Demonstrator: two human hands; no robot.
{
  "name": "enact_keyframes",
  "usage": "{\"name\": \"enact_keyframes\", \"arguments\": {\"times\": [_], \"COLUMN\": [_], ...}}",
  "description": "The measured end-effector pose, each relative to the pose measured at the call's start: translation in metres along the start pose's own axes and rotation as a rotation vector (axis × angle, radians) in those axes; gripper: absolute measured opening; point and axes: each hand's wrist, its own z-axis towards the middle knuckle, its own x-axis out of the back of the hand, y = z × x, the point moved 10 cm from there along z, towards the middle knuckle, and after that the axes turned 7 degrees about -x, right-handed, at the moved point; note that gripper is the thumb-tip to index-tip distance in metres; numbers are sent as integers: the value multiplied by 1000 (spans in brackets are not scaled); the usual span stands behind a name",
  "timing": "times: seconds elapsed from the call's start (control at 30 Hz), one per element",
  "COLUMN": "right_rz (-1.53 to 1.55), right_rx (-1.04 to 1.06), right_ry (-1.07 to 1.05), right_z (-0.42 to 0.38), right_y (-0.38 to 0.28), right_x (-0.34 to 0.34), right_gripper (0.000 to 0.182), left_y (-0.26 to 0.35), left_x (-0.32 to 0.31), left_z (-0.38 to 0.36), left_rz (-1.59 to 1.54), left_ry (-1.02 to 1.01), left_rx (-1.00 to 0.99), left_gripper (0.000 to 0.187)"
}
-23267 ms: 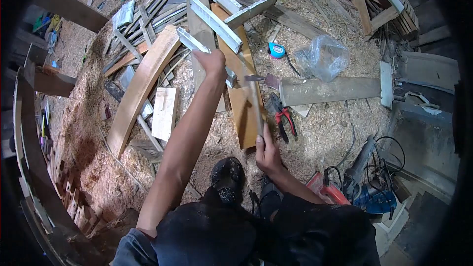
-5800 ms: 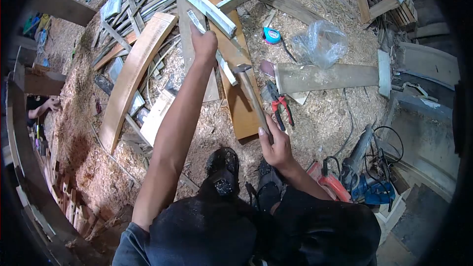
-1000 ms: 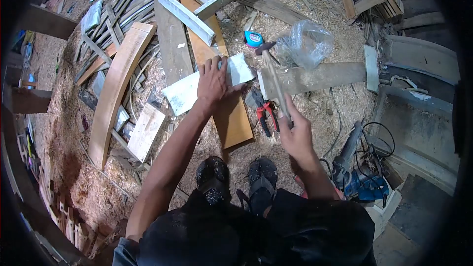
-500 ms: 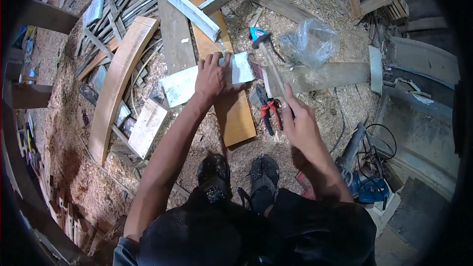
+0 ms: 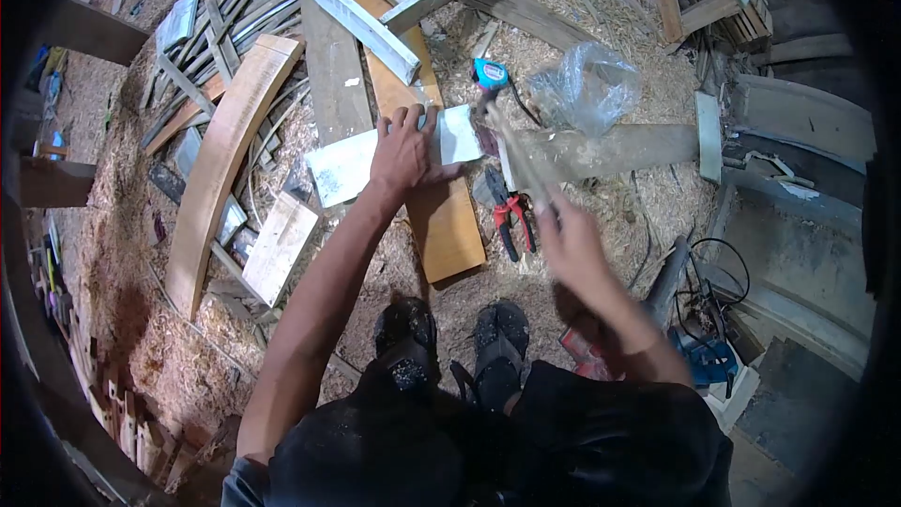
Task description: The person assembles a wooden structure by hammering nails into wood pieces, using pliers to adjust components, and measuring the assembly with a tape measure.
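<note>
My left hand (image 5: 404, 152) grips a white-painted board (image 5: 340, 171), its fingers curled over the far edge. The board lies across an orange-brown plank (image 5: 450, 237). In my right hand (image 5: 571, 242) is a hammer (image 5: 518, 152), held by its wooden handle and blurred by motion. Its head end is close to the board's reddish-brown right end. Just below, between my hands, rest red-handled pliers (image 5: 509, 214) with the jaws pointing away from me.
A blue tape measure (image 5: 490, 73) and a clear plastic bag (image 5: 593, 84) lie beyond the hammer. Scrap wood strips (image 5: 225, 42) pile up at the far left, beside a curved plank (image 5: 221, 169). A blue power tool (image 5: 704, 357) sits to my right, and wood shavings cover the floor.
The hammer head has come down nearer to the white board's right end, uncovering the tape measure. My right hand has shifted slightly toward me; my left hand holds its place.
</note>
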Motion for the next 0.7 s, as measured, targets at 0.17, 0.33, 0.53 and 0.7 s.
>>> {"name": "enact_keyframes", "arguments": {"times": [0.17,0.33,0.53,0.7], "right_rz": [113,243,99,71], "right_rx": [125,82,261,272], "right_ry": [189,128,288,238], "right_z": [-46,-42,-39,-29], "right_y": [49,43,21,22], "right_x": [-54,-68,-61,-60], "right_gripper": [42,44,47,48], "left_y": [3,15,7,5], "left_x": [-10,-22,-14,-11], "left_z": [4,-8,6,14], "left_rz": [-18,272,64,33], "left_ry": [-267,-67,-216,-209], "left_rx": [-47,-153,-94,-112], "left_gripper": [85,67,70,79]}}
